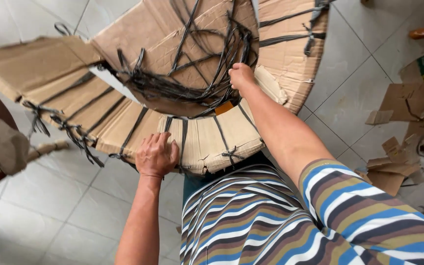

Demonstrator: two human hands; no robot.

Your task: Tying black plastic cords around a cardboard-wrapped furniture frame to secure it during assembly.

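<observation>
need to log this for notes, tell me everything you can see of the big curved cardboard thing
The cardboard ring is brown corrugated board bent into a broad, creased, torn-edged curve, bound with black plastic straps that tangle loosely inside. It is held above a tiled floor. The left hand presses its near outer face; the right hand reaches over the rim among the straps.

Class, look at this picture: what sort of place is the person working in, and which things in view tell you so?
Probably an informal home or small workshop floor. The tiled floor has torn cardboard scraps lying about, and both hands, left hand and right hand, rest on a curved cardboard ring tied with black straps.
</observation>
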